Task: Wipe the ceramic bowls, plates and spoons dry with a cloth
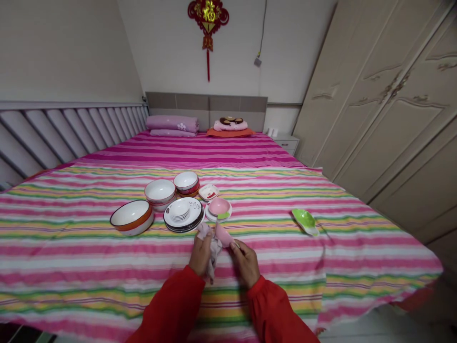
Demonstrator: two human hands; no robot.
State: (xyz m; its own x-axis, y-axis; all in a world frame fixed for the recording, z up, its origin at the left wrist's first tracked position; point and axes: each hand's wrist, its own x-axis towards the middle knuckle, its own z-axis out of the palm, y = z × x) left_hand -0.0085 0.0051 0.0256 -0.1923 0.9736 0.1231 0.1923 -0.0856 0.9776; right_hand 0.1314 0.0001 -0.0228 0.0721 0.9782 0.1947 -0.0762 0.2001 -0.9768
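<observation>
My left hand [201,255] is closed around a pale, crumpled cloth [214,252]. A small pink bowl [223,236] is tilted between my hands, its right edge pinched by my right hand [245,261]. The cloth lies against the bowl's left side. Just beyond them, another pink bowl [219,206] with a green patch at its rim rests on small white plates [208,215]. To the left of it stands a stack of dark-rimmed white plates [195,206] with several small white dishes [179,209] on top.
White bowls [160,190] with coloured outsides and a large orange-banded bowl [137,224] stand at left. A small square dish [209,191] sits behind the pink bowl. A green leaf-shaped dish [304,220] lies to the right on the striped bedsheet [271,267]. Wardrobes [385,95] line the right.
</observation>
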